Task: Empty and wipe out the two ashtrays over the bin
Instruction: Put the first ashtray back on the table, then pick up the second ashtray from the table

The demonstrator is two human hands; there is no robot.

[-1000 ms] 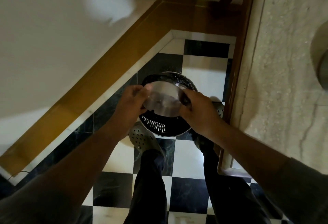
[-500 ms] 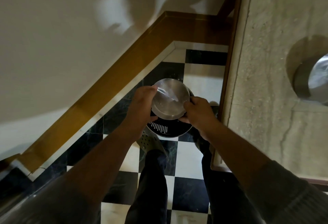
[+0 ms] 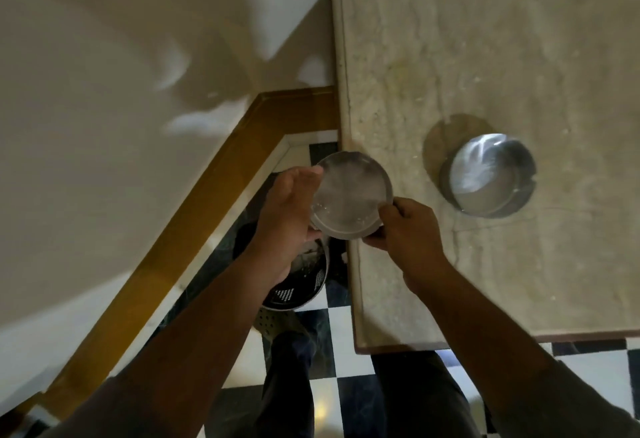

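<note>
A round steel ashtray (image 3: 349, 191) is held between both hands at the left edge of the marble table (image 3: 519, 56), its shiny round face turned towards me. My left hand (image 3: 287, 215) grips its left rim, my right hand (image 3: 408, 233) its lower right rim. Below them on the floor stands the perforated black bin (image 3: 301, 285), mostly hidden behind my left wrist. A second steel ashtray (image 3: 488, 174) sits on the table to the right, apart from my hands.
A white wall with a wooden skirting board (image 3: 194, 226) runs diagonally at the left. The floor is black-and-white checked tile (image 3: 346, 385). My legs and a perforated shoe (image 3: 277, 325) stand just below the bin.
The ashtray and both hands have risen from over the bin towards the table edge. My view has swung right, bringing the table and the second ashtray fully into sight.
</note>
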